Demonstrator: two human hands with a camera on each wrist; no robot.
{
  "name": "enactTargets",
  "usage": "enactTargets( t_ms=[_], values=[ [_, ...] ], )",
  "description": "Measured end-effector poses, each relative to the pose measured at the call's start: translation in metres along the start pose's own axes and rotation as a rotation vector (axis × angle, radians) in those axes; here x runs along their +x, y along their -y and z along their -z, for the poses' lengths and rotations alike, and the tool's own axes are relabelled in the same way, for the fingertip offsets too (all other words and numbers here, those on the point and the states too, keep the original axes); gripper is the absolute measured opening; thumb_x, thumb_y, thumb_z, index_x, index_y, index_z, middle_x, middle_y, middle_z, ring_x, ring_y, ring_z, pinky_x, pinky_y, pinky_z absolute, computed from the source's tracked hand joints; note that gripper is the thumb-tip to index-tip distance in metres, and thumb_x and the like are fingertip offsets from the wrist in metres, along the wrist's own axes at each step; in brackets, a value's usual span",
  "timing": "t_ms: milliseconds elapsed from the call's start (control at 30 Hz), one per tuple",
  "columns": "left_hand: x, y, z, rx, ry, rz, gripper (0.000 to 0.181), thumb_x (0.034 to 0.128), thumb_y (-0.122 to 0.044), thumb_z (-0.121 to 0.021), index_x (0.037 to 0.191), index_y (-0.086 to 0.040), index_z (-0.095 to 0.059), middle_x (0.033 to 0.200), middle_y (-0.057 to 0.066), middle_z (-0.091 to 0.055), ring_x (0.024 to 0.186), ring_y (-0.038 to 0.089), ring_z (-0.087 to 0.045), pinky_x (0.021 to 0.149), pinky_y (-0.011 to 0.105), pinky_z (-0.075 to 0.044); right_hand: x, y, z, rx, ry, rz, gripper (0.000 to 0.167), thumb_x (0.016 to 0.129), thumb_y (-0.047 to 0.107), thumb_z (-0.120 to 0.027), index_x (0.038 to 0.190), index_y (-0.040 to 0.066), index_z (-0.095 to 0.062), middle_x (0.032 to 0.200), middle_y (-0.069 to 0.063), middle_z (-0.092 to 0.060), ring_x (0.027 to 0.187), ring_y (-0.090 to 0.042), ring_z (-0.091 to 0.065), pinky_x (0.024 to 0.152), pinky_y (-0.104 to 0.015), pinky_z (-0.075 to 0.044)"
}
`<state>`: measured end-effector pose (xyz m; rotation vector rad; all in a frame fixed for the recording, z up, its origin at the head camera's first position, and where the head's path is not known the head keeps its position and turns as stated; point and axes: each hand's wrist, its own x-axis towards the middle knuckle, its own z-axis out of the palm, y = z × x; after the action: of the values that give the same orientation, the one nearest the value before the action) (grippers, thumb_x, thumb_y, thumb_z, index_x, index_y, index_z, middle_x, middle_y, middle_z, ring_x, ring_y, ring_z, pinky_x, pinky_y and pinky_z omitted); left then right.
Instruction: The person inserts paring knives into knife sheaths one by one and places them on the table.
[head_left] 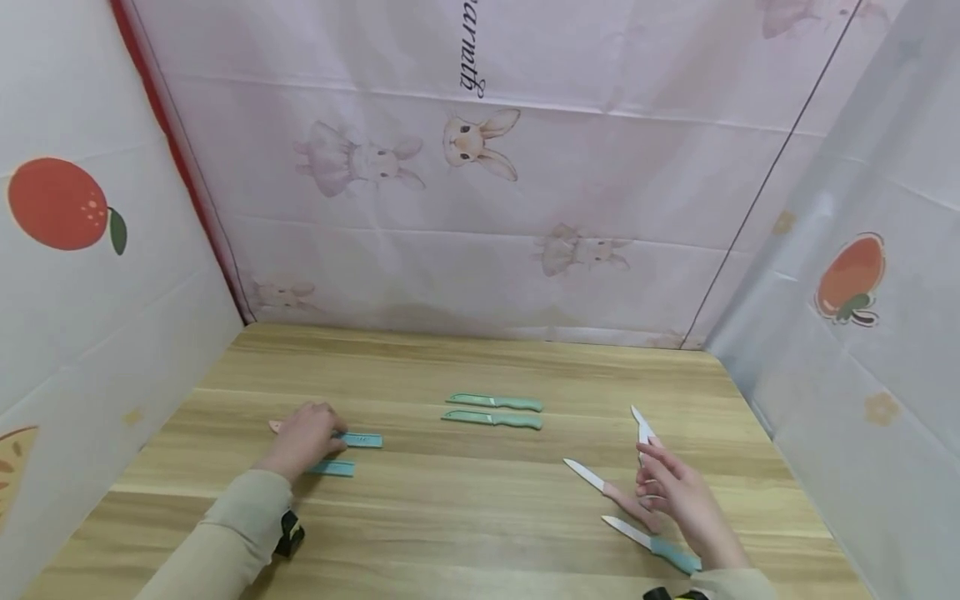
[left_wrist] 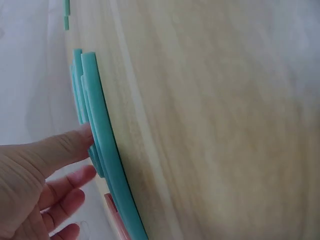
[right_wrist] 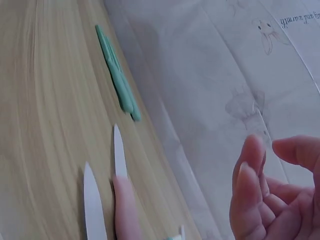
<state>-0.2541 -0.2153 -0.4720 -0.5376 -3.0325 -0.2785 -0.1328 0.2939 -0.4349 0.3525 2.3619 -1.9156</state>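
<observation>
At the left of the table my left hand (head_left: pixel 303 437) is over a light-blue knife sheath (head_left: pixel 363 440). In the left wrist view its thumb lies against a blue sheath (left_wrist: pixel 102 120), with the other fingers apart and loosely bent. A second blue sheath (head_left: pixel 337 469) lies nearer me. A pink piece (head_left: pixel 275 426) shows past the hand, mostly hidden. At the right, my right hand (head_left: pixel 678 496) hovers by a white-bladed knife (head_left: pixel 642 427), its handle partly covered; nothing shows between thumb and fingers. Beside it are a pink-handled knife (head_left: pixel 626 502) and a blue-handled knife (head_left: pixel 667 550).
Two green knives (head_left: pixel 495 402) lie parallel in the middle of the wooden table (head_left: pixel 465 517), with green covers over their blades. Printed cloth walls (head_left: pixel 420 275) enclose the table at the back and both sides. The bare blades point away from me and leftward.
</observation>
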Motion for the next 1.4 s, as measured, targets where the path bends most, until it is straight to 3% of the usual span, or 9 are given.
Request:
enactTargets(
  t_ms=[200, 300, 400, 667, 833, 967, 1100, 1267, 1400],
  values=[
    [0.002, -0.005, 0.001, 0.012, -0.041, -0.047, 0.013, 0.0764, -0.021, -0.077, 0.078, -0.012, -0.067, 0.081, 0.0, -0.06, 0.079, 0.022, -0.054, 0.072, 0.044, -0.048, -0.005, -0.003, 0.016, -0.204, -0.097, 0.01, 0.049, 0.1, 0.03, -0.042, 0.133, -0.007, -0.04, 0.104, -0.017, -0.06, 0.087, -0.017, -0.061, 0.071, -0.031, -0.053],
    [0.0, -0.011, 0.006, -0.094, -0.067, -0.021, 0.014, 0.0808, -0.017, -0.073, 0.075, -0.014, -0.06, 0.071, -0.004, -0.055, 0.064, 0.015, -0.048, 0.057, 0.034, -0.044, -0.005, -0.006, 0.02, -0.324, -0.111, 0.024, 0.046, 0.1, 0.028, -0.044, 0.127, -0.009, -0.044, 0.107, -0.021, -0.06, 0.089, -0.022, -0.062, 0.071, -0.033, -0.054],
    [-0.002, -0.023, 0.014, -0.247, -0.092, 0.02, 0.012, 0.0853, -0.015, -0.068, 0.08, -0.013, -0.057, 0.068, -0.005, -0.054, 0.057, 0.012, -0.044, 0.051, 0.028, -0.039, -0.003, -0.01, 0.022, -0.45, -0.124, 0.035, 0.039, 0.098, 0.022, -0.048, 0.121, -0.01, -0.049, 0.103, -0.021, -0.063, 0.085, -0.024, -0.064, 0.069, -0.035, -0.053],
    [-0.017, -0.05, 0.023, -0.536, -0.155, 0.051, 0.007, 0.0885, -0.015, -0.065, 0.086, -0.011, -0.06, 0.075, -0.002, -0.061, 0.066, 0.01, -0.053, 0.055, 0.025, -0.046, 0.015, -0.017, 0.019, -0.734, -0.089, -0.015, 0.042, 0.093, 0.028, -0.054, 0.113, -0.009, -0.054, 0.103, -0.025, -0.062, 0.096, -0.039, -0.058, 0.076, -0.05, -0.048],
    [-0.026, -0.069, 0.021, -0.671, -0.154, 0.065, 0.011, 0.0905, -0.02, -0.062, 0.087, -0.01, -0.062, 0.071, 0.0, -0.057, 0.058, 0.01, -0.045, 0.048, 0.023, -0.04, 0.025, -0.023, 0.017, -0.88, -0.055, -0.01, 0.041, 0.09, 0.026, -0.058, 0.109, -0.01, -0.056, 0.101, -0.022, -0.064, 0.084, -0.033, -0.061, 0.067, -0.045, -0.05],
    [-0.029, -0.081, 0.019, -0.73, -0.187, 0.09, 0.011, 0.0877, -0.02, -0.066, 0.089, -0.009, -0.068, 0.065, -0.002, -0.051, 0.053, 0.009, -0.038, 0.046, 0.022, -0.034, 0.03, -0.023, 0.012, -0.925, -0.057, -0.024, 0.037, 0.086, 0.025, -0.062, 0.107, -0.006, -0.059, 0.088, -0.013, -0.064, 0.065, -0.02, -0.054, 0.053, -0.033, -0.043],
    [-0.03, -0.091, 0.014, -0.844, -0.152, 0.172, 0.015, 0.0859, -0.023, -0.068, 0.082, -0.009, -0.066, 0.065, 0.001, -0.048, 0.056, 0.013, -0.039, 0.051, 0.023, -0.034, 0.032, -0.019, 0.009, -0.94, -0.037, -0.063, 0.037, 0.083, 0.022, -0.066, 0.107, -0.004, -0.059, 0.076, -0.005, -0.059, 0.06, -0.018, -0.049, 0.049, -0.029, -0.038],
    [-0.031, -0.106, 0.006, -1.053, -0.07, 0.252, 0.024, 0.0901, -0.023, -0.063, 0.079, -0.005, -0.052, 0.087, 0.006, -0.064, 0.077, 0.019, -0.063, 0.064, 0.031, -0.053, 0.033, -0.019, 0.009, -0.951, -0.022, -0.073, 0.032, 0.08, 0.016, -0.067, 0.104, -0.004, -0.06, 0.084, -0.009, -0.062, 0.065, -0.02, -0.051, 0.053, -0.031, -0.042],
    [-0.032, -0.114, -0.001, -1.205, -0.021, 0.266, 0.023, 0.0922, -0.013, -0.057, 0.079, -0.004, -0.04, 0.095, 0.017, -0.069, 0.085, 0.026, -0.068, 0.065, 0.038, -0.057, 0.032, -0.024, 0.013, -0.92, -0.031, -0.021, 0.024, 0.078, 0.013, -0.065, 0.097, -0.003, -0.061, 0.08, -0.008, -0.06, 0.064, -0.02, -0.05, 0.053, -0.031, -0.041]
  ],
)
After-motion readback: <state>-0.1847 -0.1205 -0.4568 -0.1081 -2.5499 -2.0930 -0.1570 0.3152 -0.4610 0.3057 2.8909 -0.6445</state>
